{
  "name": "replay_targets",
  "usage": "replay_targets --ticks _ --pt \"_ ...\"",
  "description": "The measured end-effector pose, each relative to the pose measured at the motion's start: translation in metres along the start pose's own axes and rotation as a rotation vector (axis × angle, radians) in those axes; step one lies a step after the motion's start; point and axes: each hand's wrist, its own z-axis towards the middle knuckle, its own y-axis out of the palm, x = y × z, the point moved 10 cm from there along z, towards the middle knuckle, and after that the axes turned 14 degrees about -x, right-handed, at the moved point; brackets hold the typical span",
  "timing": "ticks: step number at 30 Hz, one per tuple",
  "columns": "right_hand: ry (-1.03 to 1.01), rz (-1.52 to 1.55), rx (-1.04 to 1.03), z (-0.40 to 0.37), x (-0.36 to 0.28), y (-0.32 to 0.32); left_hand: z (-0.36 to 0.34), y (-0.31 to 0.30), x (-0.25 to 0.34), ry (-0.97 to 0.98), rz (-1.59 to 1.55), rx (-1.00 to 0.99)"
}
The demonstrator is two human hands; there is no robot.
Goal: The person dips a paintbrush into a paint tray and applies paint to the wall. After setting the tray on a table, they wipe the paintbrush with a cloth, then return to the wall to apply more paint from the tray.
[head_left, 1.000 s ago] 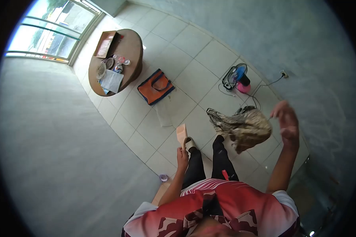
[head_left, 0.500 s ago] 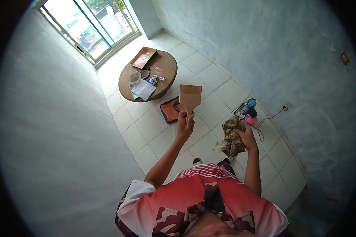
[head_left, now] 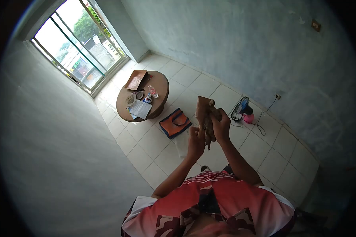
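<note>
In front of my chest my left hand (head_left: 196, 141) is closed round the narrow handle of a brown paddle-shaped board (head_left: 202, 106), its wide end pointing up and away from me. My right hand (head_left: 221, 125) grips a crumpled brown patterned cloth (head_left: 208, 132) and presses it along the right side of the board. Part of the cloth hangs down beside the handle. My fingers and the cloth hide much of the board's right face.
An oval brown table (head_left: 162, 87) holds a tray (head_left: 136, 80), a plastic bottle (head_left: 153, 92), containers and papers (head_left: 141, 109). An orange and blue bag (head_left: 175, 123) lies on the tiled floor. A small fan (head_left: 242, 107) stands to the right, its cord running to a wall socket (head_left: 277, 96).
My right hand has brought the cloth left and up against the board. The board has turned edge-on and moved slightly right and down. The view has shifted.
</note>
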Motion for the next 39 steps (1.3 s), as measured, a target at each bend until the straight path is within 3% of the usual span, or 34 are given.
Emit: replay_targets --ticks 1,3,9,11,12,14,15,17,18,21,23,24,27,28,29,31,34,37,39 --pt "0.025 0.047 -0.030 -0.003 0.004 0.001 -0.003 0.002 -0.001 -0.008 -0.005 0.002" --pt "0.018 0.093 -0.039 -0.008 0.004 0.001 -0.013 0.002 0.013 0.075 0.326 0.034" --pt "0.039 0.164 -0.065 -0.022 0.000 -0.005 -0.028 0.008 0.017 0.049 0.514 0.011" --pt "0.029 0.196 -0.075 -0.029 -0.007 -0.010 -0.033 0.020 0.027 0.129 0.579 -0.009" --pt "0.058 0.362 -0.181 -0.029 -0.005 -0.003 -0.034 0.023 0.015 0.134 0.577 -0.001" --pt "0.193 0.654 -0.361 -0.038 -0.003 0.007 -0.041 0.047 -0.013 0.201 0.435 -0.133" --pt "0.192 0.649 -0.365 -0.044 -0.006 -0.004 -0.049 0.063 -0.019 0.203 0.431 -0.128" --pt "0.238 0.855 -0.440 -0.057 -0.012 -0.018 -0.064 0.077 -0.012 0.269 0.338 0.087" --pt "0.228 0.847 -0.436 -0.061 -0.016 -0.034 -0.066 0.083 -0.034 0.075 0.368 0.121" --pt "0.263 0.956 -0.375 -0.084 -0.014 -0.095 -0.081 0.101 -0.002 -0.064 0.230 0.181" --pt "0.286 1.208 -0.306 -0.100 -0.008 -0.141 -0.087 0.111 0.001 -0.025 0.034 0.194" --pt "0.160 1.230 -0.302 -0.100 -0.006 -0.168 -0.088 0.120 -0.004 -0.008 -0.079 0.215" --pt "0.232 1.083 -0.247 -0.142 0.061 -0.214 -0.090 0.135 0.007 0.049 -0.232 0.273" --pt "0.151 0.670 -0.242 -0.159 0.081 -0.224 -0.091 0.137 0.016 0.106 -0.267 0.296" --pt "0.156 0.665 -0.243 -0.179 0.101 -0.232 -0.091 0.141 0.022 0.103 -0.272 0.298" --pt "0.685 1.238 -0.401 -0.228 0.157 -0.214 -0.091 0.144 0.043 0.177 -0.329 0.301" --pt "0.750 1.049 -0.338 -0.239 0.211 -0.260 -0.086 0.146 0.048 0.142 -0.493 0.254" --pt "0.627 0.780 -0.290 -0.225 0.163 -0.307 -0.086 0.141 0.059 0.175 -0.550 0.255" --pt "0.662 0.671 -0.215 -0.235 0.178 -0.331 -0.091 0.135 0.077 0.192 -0.491 0.304"
